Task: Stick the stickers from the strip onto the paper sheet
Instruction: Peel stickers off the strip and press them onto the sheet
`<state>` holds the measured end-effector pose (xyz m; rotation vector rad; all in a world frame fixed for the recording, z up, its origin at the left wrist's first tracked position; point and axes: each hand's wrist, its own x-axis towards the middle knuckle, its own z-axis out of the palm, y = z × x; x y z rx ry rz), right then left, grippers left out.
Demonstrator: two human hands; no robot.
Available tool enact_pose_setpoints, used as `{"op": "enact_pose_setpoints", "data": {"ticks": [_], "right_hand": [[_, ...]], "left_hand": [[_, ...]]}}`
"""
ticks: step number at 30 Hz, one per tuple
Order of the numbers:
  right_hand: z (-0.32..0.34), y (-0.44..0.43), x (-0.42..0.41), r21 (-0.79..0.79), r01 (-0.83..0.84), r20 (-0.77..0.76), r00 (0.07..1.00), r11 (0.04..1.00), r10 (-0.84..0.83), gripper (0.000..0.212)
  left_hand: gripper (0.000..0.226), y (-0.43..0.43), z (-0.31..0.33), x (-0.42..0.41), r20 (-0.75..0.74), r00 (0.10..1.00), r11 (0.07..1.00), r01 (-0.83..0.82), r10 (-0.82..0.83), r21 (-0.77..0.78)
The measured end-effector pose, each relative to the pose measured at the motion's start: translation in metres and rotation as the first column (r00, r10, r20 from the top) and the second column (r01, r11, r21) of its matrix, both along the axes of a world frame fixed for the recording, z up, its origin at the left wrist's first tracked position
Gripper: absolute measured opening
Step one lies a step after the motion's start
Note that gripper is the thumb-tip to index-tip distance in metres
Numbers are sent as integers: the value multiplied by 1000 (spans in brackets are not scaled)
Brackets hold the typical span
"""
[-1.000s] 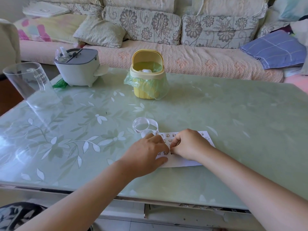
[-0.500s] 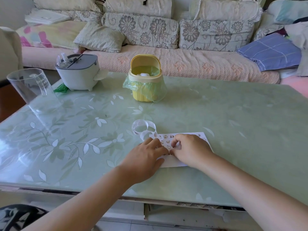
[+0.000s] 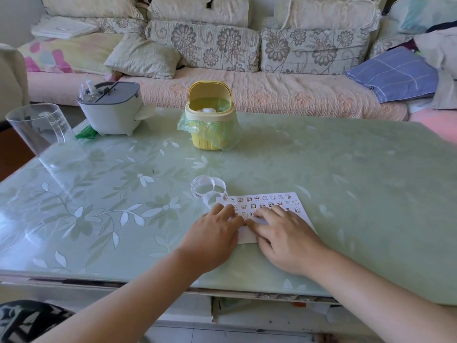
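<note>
A white paper sheet [image 3: 269,203] lies on the green glass table near its front edge, with several small cartoon stickers on it in rows. A clear curled sticker strip [image 3: 209,188] coils at the sheet's left corner. My left hand [image 3: 214,237] rests palm down on the sheet's left part, fingertips pinched around the strip's end. My right hand [image 3: 284,238] lies over the sheet's near right part, its fingertips pressing down where they meet my left fingertips. Whether a sticker sits under those fingertips is hidden.
A yellow mini bin [image 3: 210,117] with a green bag stands mid-table. A grey-and-white container [image 3: 111,110] and a clear measuring cup [image 3: 42,134] are at the back left. A sofa with cushions [image 3: 222,45] runs behind the table [image 3: 346,181].
My right hand has opened from a curled fist to flatter fingers and slid slightly toward me on the sheet. More sticker rows show above it. My left hand stays put.
</note>
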<state>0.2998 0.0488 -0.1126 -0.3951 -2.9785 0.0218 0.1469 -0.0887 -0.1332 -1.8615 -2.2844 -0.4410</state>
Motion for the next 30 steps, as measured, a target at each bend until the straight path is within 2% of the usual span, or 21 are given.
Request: {"op": "enact_pose_setpoints", "data": {"ticks": [6,9,11,14,17,20,23,27,30], "right_hand": [[3,2,5,-60,8,-7,1000,998,-8,36],[1,2,5,-124,7,117,993,992,7,73],[-3,0,6,-158,-19,221,974,987,54,89],[-4,-2,7,-163,-25,288,955,986,72,91],[-2,-1,7,-153,-21,307,949,988,68,95],[-2,0,6,-123,-28,313,948,992,66,88],[-2,0,5,-107,-30,319,946,994,62,93],[0,-2,2,-106,-7,315,948,994,41,97],[4,-4,-1,-98,-1,282,959,995,29,91]], "left_hand": [[34,-3,-5,2,-12,1000,1000,17,-17,-4],[51,-7,-9,-3,61,996,994,72,-67,-81],[63,-9,-9,-6,87,992,979,110,-96,-174],[73,-10,-8,-9,61,991,952,131,-119,-275],[75,-14,-9,-11,-22,994,963,100,-109,-251],[78,-20,-7,-10,-87,993,974,53,-74,-220],[84,-25,-5,-13,-77,995,972,40,-59,-230],[78,-31,-4,-15,-77,997,983,14,-28,-182],[71,-31,-4,-15,-37,999,989,23,-29,-146]]}}
